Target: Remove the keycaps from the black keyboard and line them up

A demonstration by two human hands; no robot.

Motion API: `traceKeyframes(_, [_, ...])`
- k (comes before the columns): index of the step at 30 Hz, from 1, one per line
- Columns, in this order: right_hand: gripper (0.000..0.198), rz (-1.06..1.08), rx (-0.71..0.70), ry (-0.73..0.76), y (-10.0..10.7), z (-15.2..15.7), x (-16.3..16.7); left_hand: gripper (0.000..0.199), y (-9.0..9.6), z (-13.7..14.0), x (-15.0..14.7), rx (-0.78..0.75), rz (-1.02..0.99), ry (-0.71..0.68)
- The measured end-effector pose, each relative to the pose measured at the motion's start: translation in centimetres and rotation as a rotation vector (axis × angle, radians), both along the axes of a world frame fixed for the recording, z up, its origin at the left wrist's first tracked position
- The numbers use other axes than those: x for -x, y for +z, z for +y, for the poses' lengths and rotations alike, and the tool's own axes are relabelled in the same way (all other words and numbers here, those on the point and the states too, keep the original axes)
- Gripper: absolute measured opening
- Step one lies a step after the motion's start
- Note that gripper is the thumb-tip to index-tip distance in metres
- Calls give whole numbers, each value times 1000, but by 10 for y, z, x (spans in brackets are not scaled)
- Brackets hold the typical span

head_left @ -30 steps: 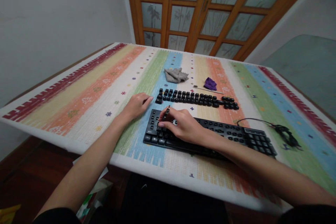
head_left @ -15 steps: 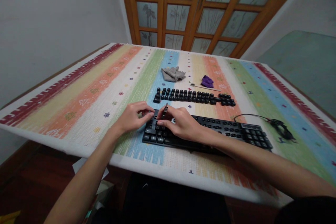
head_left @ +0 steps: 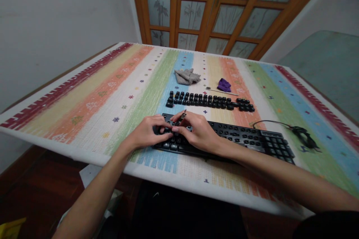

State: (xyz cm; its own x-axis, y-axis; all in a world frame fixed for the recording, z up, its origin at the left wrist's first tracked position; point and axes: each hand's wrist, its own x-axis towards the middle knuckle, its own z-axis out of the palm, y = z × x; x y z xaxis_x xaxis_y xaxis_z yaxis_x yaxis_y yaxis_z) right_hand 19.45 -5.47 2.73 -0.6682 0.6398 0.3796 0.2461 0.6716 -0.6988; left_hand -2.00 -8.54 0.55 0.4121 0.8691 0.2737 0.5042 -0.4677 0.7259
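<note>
Near edge of your striped-cloth desk (head_left: 92, 134): black keyboard (head_left: 238, 134) lies flat, running left to right in front of you, both hands over its left part. Your left hand (head_left: 150, 130) is at the left end, grip nearly closed, thumb and fingers curled in close to the keys; cannot tell if anything is pinched there. Your right hand (head_left: 200, 132) is just beside it, fingertips near the left's, grip closed on a small dark tool (head_left: 183, 114), its tip poking up past your index finger. Number pad, right end, has caps on. Coiled black cable (head_left: 304, 137) right of the keyboard. Beyond: loose black keycaps (head_left: 207, 101) in rows, then a thin brush (head_left: 221, 91), purple cloth (head_left: 224, 85), crumpled grey cloth (head_left: 187, 77). Farthest, wood-framed glass doors (head_left: 175, 7).
</note>
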Motion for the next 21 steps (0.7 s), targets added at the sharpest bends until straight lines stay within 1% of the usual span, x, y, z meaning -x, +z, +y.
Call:
traceKeyframes(5, [6,-51,-61,22,2,0,1,10,-2,1,-1,29,14,6])
traceKeyframes(11, [6,-138,-91,65,4,2,6,9,-1,0,1,46,38,-3])
traceKeyframes(14, [4,-165,-77,97,6,2,7,10,0,-2,7,46,-2,0])
traceKeyframes(17, [6,-194,-51,110,9,1,8,17,0,-4,13,59,-38,46])
traceKeyframes(21, [7,-180,5,58,12,4,8,18,-2,-4,14,72,28,74])
